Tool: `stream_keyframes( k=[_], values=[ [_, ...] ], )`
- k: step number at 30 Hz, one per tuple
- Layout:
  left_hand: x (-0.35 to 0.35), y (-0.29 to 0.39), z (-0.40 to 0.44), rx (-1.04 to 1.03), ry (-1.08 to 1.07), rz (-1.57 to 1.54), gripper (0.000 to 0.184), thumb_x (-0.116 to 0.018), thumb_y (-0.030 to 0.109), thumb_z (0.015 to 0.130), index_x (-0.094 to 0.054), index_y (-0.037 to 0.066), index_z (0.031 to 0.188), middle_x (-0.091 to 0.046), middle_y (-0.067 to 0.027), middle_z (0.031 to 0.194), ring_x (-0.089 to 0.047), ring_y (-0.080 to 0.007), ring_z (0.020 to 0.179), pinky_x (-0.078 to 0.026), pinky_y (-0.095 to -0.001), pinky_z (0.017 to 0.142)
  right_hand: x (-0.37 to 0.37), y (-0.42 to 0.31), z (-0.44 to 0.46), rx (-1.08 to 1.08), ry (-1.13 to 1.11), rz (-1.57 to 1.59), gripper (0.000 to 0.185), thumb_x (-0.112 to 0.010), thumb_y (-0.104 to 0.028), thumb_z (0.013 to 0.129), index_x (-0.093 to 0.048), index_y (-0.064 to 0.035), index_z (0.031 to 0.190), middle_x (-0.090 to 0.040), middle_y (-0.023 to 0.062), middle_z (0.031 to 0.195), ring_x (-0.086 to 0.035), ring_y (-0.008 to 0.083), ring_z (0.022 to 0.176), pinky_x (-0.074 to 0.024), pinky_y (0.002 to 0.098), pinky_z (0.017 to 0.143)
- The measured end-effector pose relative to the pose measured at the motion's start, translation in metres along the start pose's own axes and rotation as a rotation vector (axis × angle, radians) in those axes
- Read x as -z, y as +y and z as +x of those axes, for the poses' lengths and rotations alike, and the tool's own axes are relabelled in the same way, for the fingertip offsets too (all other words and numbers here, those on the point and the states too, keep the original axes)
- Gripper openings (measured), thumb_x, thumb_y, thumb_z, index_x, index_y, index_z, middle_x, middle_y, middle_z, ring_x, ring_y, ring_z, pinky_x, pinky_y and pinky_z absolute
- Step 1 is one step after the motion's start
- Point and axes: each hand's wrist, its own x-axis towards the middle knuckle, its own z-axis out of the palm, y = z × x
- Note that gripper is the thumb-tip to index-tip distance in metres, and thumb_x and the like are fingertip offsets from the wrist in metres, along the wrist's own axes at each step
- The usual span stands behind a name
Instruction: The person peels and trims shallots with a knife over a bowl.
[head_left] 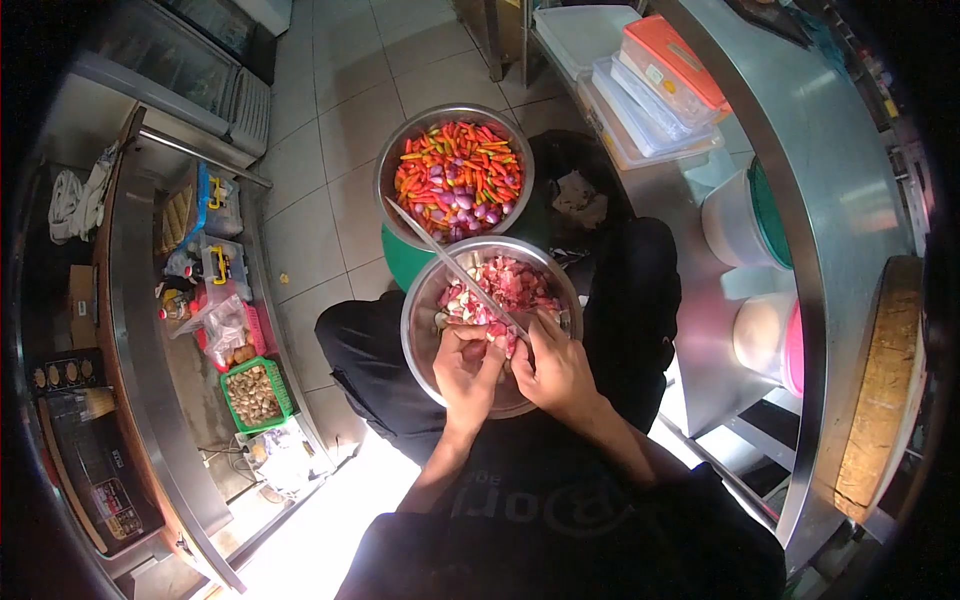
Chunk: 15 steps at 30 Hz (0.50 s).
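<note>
A metal bowl [412, 345] sits between the legs, holding small reddish-pink pieces [515, 282] mixed with some pale ones; I cannot tell their kind. Over it, my left hand [468, 378] is closed, thumb and fingers pinching a small pink piece [508, 345]. My right hand [556, 372] grips a knife [450, 262] close beside the left fingertips, its handle hidden in the palm. The long blade slants up and left across the bowl, its tip near the rim of a second metal bowl [381, 180]. That bowl is full of red and orange chilies [470, 150] with purple shallots [465, 205].
The far bowl stands over something green [402, 258]. A black bag [560, 165] lies to its right. Shelves on the right hold plastic containers [660, 90] and lidded tubs [745, 215]. On the left shelf is a green basket [232, 405] of small brownish pieces.
</note>
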Motion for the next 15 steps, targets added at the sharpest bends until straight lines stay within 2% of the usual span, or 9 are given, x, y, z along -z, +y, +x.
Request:
stream_keyframes(
  k=[2, 6, 8, 11, 15],
  values=[
    [0.0002, -0.0032, 0.0022, -0.115, -0.04, 0.086, 0.021, -0.07, -0.003, 0.099, -0.059, -0.004, 0.117, -0.07, -0.0098, 0.104, -0.065, -0.0092, 0.082, -0.052, -0.0227, 0.067, 0.0005, 0.0011, -0.0002, -0.004, 0.012, 0.016, 0.039, -0.067, -0.005, 0.087, -0.059, 0.0016, 0.124, -0.064, 0.0257, 0.116, -0.068, 0.0492, 0.09, -0.0596, 0.0524, 0.071],
    [0.008, -0.0053, 0.004, -0.034, -0.107, 0.022, 0.023, -0.069, -0.004, 0.099, -0.057, -0.004, 0.119, -0.07, -0.0097, 0.105, -0.067, -0.01, 0.086, -0.053, -0.0236, 0.07, -0.0025, 0.0045, 0.001, 0.043, 0.04, 0.015, 0.039, -0.066, -0.003, 0.084, -0.055, 0.0053, 0.121, -0.062, 0.0253, 0.117, -0.069, 0.0462, 0.084, -0.0588, 0.0523, 0.066],
    [0.0086, -0.0071, 0.0055, -0.057, -0.131, -0.01, 0.021, -0.068, -0.004, 0.1, -0.057, -0.004, 0.118, -0.07, -0.0094, 0.104, -0.067, -0.011, 0.089, -0.054, -0.0238, 0.073, -0.0016, 0.0015, 0.0006, -0.017, 0.005, 0.046, 0.037, -0.065, -0.004, 0.087, -0.059, 0.0001, 0.124, -0.065, 0.0236, 0.112, -0.068, 0.0478, 0.087, -0.0589, 0.0527, 0.069],
    [0.0037, -0.0071, 0.0028, -0.164, -0.14, 0.023, 0.02, -0.067, -0.003, 0.101, -0.058, -0.004, 0.118, -0.071, -0.0095, 0.103, -0.067, -0.0107, 0.089, -0.053, -0.0232, 0.072, -0.0048, -0.0007, -0.0021, -0.048, 0.021, 0.015, 0.035, -0.065, -0.004, 0.088, -0.058, 0.0008, 0.122, -0.063, 0.0237, 0.108, -0.067, 0.0485, 0.086, -0.0579, 0.0534, 0.069],
    [0.0092, -0.0028, 0.0038, -0.155, -0.174, 0.095, 0.019, -0.067, -0.003, 0.101, -0.058, -0.005, 0.117, -0.072, -0.0096, 0.103, -0.067, -0.0106, 0.089, -0.053, -0.0236, 0.073, 0.0004, -0.0018, 0.0017, -0.032, 0.005, 0.039, 0.033, -0.065, -0.004, 0.088, -0.057, 0.0018, 0.119, -0.062, 0.0244, 0.105, -0.066, 0.0501, 0.084, -0.0565, 0.0545, 0.069]
  ],
)
